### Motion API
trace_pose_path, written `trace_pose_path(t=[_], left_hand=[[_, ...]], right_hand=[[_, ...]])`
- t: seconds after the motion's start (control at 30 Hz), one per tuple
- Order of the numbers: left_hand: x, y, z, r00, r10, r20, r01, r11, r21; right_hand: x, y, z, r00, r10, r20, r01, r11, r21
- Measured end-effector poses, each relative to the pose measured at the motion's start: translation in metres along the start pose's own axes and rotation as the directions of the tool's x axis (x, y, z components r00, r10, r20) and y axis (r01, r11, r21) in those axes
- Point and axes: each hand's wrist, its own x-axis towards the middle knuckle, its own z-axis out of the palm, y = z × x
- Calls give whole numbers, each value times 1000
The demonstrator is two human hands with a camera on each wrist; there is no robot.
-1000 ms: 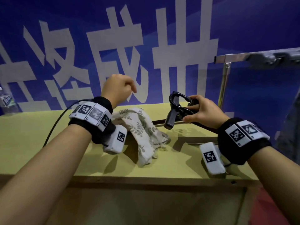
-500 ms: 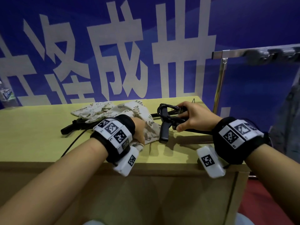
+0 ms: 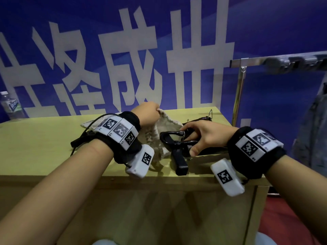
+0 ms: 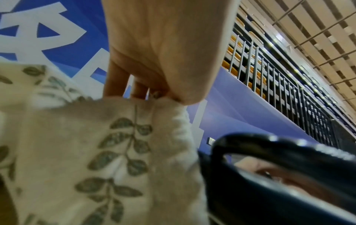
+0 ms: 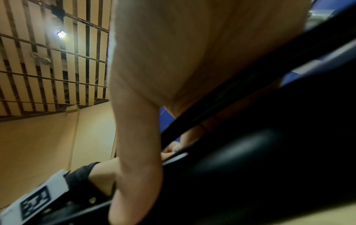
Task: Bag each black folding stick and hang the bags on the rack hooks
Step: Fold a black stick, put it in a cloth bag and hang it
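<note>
My left hand [image 3: 149,112] pinches the gathered rim of a cream cloth bag [image 3: 165,128] printed with green leaves and lifts it off the yellow table [image 3: 44,138]; the left wrist view shows thumb and fingers [image 4: 115,82] closed on the bag [image 4: 108,152]. My right hand [image 3: 203,137] grips a black folding stick [image 3: 178,149] just right of the bag, its looped handle toward the bag's mouth. The stick [image 5: 250,167] fills the right wrist view. A second black stick [image 3: 79,140] lies behind my left wrist. Another cloth bag [image 3: 86,123] lies flat further back.
A metal rack [image 3: 238,89] with a top bar and dark hooks [image 3: 292,60] stands right of the table, with a grey garment [image 3: 311,131] hanging there. A plastic bottle [image 3: 12,106] stands at the far left. A blue banner forms the back wall.
My left hand went down to the bag, then raised its rim again. My right hand brought the stick lower and closer to the bag's mouth.
</note>
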Motion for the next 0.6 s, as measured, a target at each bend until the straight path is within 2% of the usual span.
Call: trace_pose_path(t=[0.17,0.3,0.4,0.5,0.6], left_hand=[[-7,2,2,991,105,85,-94,988,-125],[-21,6,-2,962,164,218,-143,983,-113],[-29,16,1,935,176,309,-163,984,-67],[-32,27,6,909,227,351,-173,969,-179],[-29,36,11,919,265,291,-163,929,-331]], right_hand=[[11,2,-7,997,51,-62,-54,998,-34],[24,7,-9,969,100,-228,-130,985,-118],[34,12,-4,926,138,-352,-184,978,-102],[42,11,2,885,147,-442,-204,975,-84],[43,6,8,898,132,-420,-187,978,-94]])
